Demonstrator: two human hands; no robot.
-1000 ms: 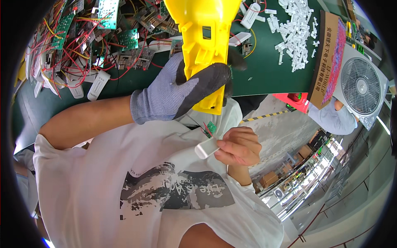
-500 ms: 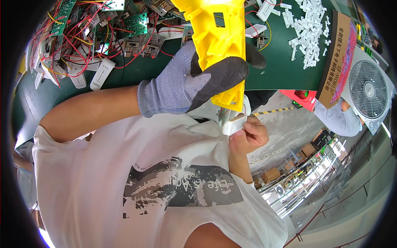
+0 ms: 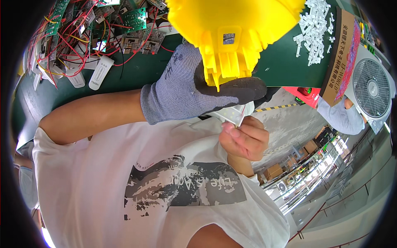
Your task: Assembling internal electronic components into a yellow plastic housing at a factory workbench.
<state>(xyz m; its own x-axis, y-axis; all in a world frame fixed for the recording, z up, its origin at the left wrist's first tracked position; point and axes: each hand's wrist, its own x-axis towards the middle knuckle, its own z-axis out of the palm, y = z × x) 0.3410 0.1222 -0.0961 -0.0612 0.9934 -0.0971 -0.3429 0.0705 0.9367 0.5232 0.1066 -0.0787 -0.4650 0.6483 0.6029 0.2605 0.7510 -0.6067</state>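
Observation:
My left hand (image 3: 186, 91), in a grey-blue glove with dark coated fingers, is closed around the narrow end of a yellow plastic housing (image 3: 235, 25). This housing has a small square hole and ribbed edges, and its wide part faces up toward me. Just below it, my bare right hand (image 3: 246, 138) pinches the edge of a thin white plate (image 3: 231, 115) with small pale dots on its face. The plate's far side is hidden behind the glove, so I cannot tell whether it touches the housing.
A heap of green circuit boards (image 3: 134, 20), wires and white casings (image 3: 100, 73) covers the left of the green table (image 3: 281, 70). Small white plastic parts (image 3: 313, 33) lie at the right, beside a cardboard box edge (image 3: 337, 53). Beyond stand a fan (image 3: 372, 89) and another person's sleeve (image 3: 340, 117).
The yellow housing has tilted so its wide part now shows, and my left hand has turned with it. The white piece in my right hand has turned to show its dotted face.

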